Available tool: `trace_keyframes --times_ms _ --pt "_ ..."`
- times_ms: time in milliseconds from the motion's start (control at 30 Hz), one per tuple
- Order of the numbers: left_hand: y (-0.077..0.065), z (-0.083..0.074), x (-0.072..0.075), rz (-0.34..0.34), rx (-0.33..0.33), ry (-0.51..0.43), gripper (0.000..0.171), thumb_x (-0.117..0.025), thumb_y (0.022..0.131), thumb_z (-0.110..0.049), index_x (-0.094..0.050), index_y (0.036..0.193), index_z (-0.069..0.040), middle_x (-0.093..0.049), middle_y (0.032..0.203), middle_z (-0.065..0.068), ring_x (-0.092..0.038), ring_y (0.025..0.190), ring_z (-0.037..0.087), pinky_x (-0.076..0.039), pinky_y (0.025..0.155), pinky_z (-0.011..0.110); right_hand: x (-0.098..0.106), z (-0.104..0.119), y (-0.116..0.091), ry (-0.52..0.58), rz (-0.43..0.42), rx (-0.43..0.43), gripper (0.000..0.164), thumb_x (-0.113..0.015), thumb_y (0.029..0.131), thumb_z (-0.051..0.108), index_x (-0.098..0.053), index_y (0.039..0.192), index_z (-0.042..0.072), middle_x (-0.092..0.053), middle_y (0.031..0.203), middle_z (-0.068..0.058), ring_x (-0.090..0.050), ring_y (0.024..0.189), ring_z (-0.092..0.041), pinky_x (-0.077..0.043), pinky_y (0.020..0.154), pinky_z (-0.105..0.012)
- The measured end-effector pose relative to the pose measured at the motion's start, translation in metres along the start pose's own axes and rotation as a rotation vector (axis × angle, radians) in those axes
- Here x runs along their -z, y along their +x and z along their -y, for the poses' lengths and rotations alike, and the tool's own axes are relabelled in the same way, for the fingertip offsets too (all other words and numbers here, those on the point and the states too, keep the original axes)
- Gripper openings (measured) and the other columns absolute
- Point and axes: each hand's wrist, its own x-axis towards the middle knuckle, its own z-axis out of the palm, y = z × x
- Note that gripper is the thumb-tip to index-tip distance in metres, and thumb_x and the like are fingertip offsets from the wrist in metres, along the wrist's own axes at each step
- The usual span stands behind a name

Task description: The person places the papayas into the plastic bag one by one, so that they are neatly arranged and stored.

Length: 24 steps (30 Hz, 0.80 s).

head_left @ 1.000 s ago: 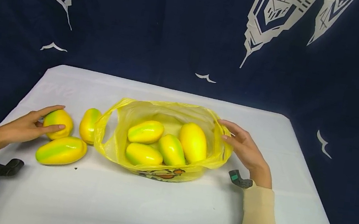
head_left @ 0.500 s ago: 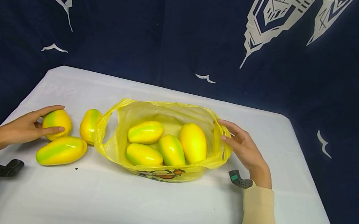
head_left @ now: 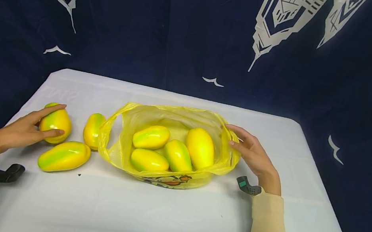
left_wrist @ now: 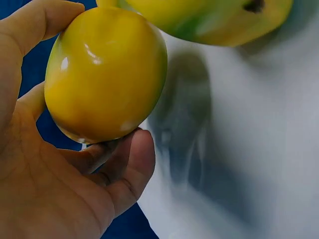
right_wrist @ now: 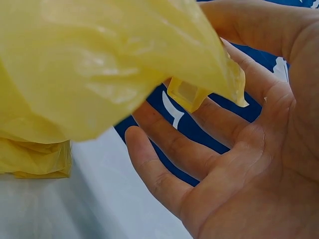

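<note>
On the left of the head view my left hand (head_left: 22,132) grips a yellow-green mango (head_left: 57,125), thumb on the near side and fingers round the far side. The left wrist view shows this mango (left_wrist: 107,74) large, with a shadow on the cloth beside it. A second mango (head_left: 64,157) lies just in front, and a third mango (head_left: 92,131) is by the bag's left handle. In the middle a yellow plastic bag (head_left: 179,112) stands with its mouth spread, several mangoes inside. My right hand (head_left: 254,152) holds the bag's right rim between thumb and fingers; the thumb tip is hidden in the right wrist view.
A white cloth (head_left: 142,217) covers the table. Behind it hangs a dark blue curtain (head_left: 189,44) with white building and bird prints. A small dark speck (head_left: 79,174) lies on the cloth near the second mango.
The mango in my left hand has turned and shifted slightly left and away, showing a green end above the fingers. My right hand, the bag and the other mangoes have stayed in place.
</note>
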Motion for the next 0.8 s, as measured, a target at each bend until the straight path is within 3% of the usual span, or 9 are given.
trace_keyframes --times_ms 133,367,800 --pt "0.0 -0.004 0.002 -0.028 -0.045 0.01 0.083 -0.069 0.096 -0.034 -0.021 0.16 -0.012 -0.046 0.119 0.024 -0.047 0.096 0.03 -0.04 0.073 0.027 0.0 0.0 0.0 0.002 -0.001 0.004 0.049 -0.059 0.101 0.013 -0.046 0.149 0.011 -0.038 0.158 -0.005 -0.041 0.141 -0.013 -0.044 0.104 -0.02" --pt "-0.002 -0.019 0.008 -0.061 -0.072 0.007 0.084 -0.069 0.096 -0.031 -0.018 0.161 -0.016 -0.04 0.125 0.028 -0.04 0.104 0.035 -0.036 0.077 0.034 0.0 0.001 -0.001 -0.002 -0.003 -0.002 0.049 -0.059 0.101 0.013 -0.047 0.149 0.011 -0.039 0.158 -0.005 -0.042 0.141 -0.013 -0.044 0.104 -0.02" --pt "-0.002 -0.061 0.024 -0.145 -0.173 0.035 0.083 -0.071 0.093 -0.019 -0.023 0.161 -0.023 -0.042 0.129 0.026 -0.045 0.103 0.037 -0.041 0.067 0.021 -0.001 0.001 -0.001 -0.019 -0.006 -0.014 0.05 -0.06 0.101 0.015 -0.046 0.149 0.012 -0.037 0.16 -0.006 -0.038 0.145 -0.019 -0.043 0.104 -0.02"
